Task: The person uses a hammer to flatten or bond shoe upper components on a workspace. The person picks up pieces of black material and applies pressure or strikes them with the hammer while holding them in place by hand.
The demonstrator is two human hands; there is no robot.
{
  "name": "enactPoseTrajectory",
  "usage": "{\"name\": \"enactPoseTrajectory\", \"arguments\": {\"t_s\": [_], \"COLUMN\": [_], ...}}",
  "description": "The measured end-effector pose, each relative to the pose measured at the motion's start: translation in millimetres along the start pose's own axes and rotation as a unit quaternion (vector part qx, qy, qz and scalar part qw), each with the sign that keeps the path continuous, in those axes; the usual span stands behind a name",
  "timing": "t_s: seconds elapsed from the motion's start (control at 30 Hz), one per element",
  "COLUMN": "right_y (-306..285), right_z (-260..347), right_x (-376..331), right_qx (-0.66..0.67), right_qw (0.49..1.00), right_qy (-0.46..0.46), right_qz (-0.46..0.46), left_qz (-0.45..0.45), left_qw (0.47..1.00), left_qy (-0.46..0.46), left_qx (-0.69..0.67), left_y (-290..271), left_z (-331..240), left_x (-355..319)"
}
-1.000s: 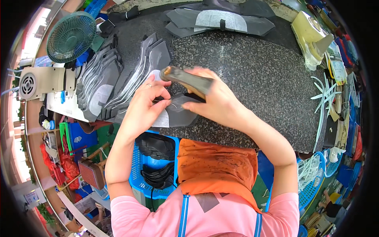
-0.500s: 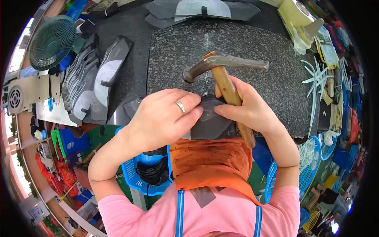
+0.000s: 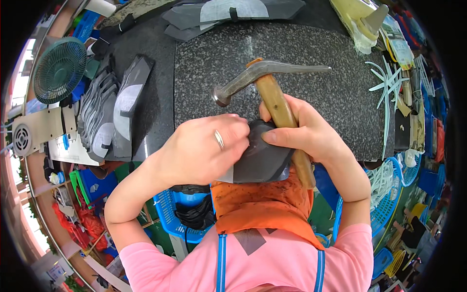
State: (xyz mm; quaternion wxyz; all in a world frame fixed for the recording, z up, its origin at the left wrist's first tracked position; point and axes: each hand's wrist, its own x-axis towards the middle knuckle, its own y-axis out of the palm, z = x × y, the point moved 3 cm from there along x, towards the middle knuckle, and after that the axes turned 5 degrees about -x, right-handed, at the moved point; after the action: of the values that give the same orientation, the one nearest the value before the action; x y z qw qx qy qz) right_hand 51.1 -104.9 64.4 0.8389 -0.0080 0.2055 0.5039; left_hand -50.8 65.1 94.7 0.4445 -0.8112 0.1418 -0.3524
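Note:
My left hand [image 3: 206, 146], with a ring on one finger, pinches the upper left edge of a dark grey, leather-like sheet piece [image 3: 265, 155]. A paler patch shows at that piece's lower left corner. My right hand [image 3: 311, 126] is closed around the wooden handle of a hammer [image 3: 276, 102], and its thumb presses on the same dark piece. The hammer's metal head lies crosswise above my hands, the round face to the left and the thin end to the right. My left fingertips are partly hidden behind the hand. The piece sits at the table's near edge, above an orange apron [image 3: 258, 207].
A speckled stone slab [image 3: 214, 63] covers the table's middle. Stacked dark pieces [image 3: 99, 109] lie at left, more pieces [image 3: 233, 12] at the far edge. A green fan [image 3: 59, 70], pale strips [image 3: 387, 92], a yellow container [image 3: 357, 24] and blue baskets [image 3: 168, 214] surround it.
The dark piece has come down slightly toward me and shows more of its surface. The hammer head has shifted a little to the left. Both hands keep their grips; the whole view has moved slightly.

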Motion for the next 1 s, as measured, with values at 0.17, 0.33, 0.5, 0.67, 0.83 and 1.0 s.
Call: {"name": "enactPoseTrajectory", "arguments": {"t_s": [0.17, 0.33, 0.5, 0.67, 0.83, 1.0], "right_y": [-9.4, -13.9, -13.0, -13.9, -15.3, -15.8], "right_z": [1.8, -2.6, -3.3, -1.5, 3.7, -0.2], "right_x": [-6.7, -11.7, -11.6, -12.1, -17.4, -19.2], "right_qx": [-0.105, -0.134, -0.072, -0.111, -0.127, -0.135], "right_qw": [0.993, 0.99, 0.995, 0.989, 0.987, 0.986], "right_qy": [-0.046, -0.038, -0.066, -0.098, -0.101, -0.093], "right_qz": [-0.018, -0.009, -0.017, 0.01, -0.02, -0.009], "left_qz": [-0.054, 0.025, -0.023, -0.036, -0.074, -0.039], "left_qw": [0.962, 0.983, 1.0, 0.997, 0.946, 0.984], "left_qy": [-0.207, -0.131, -0.008, -0.046, -0.233, -0.145], "left_qx": [-0.167, -0.129, -0.004, -0.058, -0.213, -0.098], "left_y": [1.8, 3.2, 19.7, 25.1, 8.1, 6.2], "left_z": [13.2, 6.7, -4.9, -8.1, 7.4, -5.6], "left_x": [5.2, 9.4, 10.0, 10.5, 9.2, 16.0]}}
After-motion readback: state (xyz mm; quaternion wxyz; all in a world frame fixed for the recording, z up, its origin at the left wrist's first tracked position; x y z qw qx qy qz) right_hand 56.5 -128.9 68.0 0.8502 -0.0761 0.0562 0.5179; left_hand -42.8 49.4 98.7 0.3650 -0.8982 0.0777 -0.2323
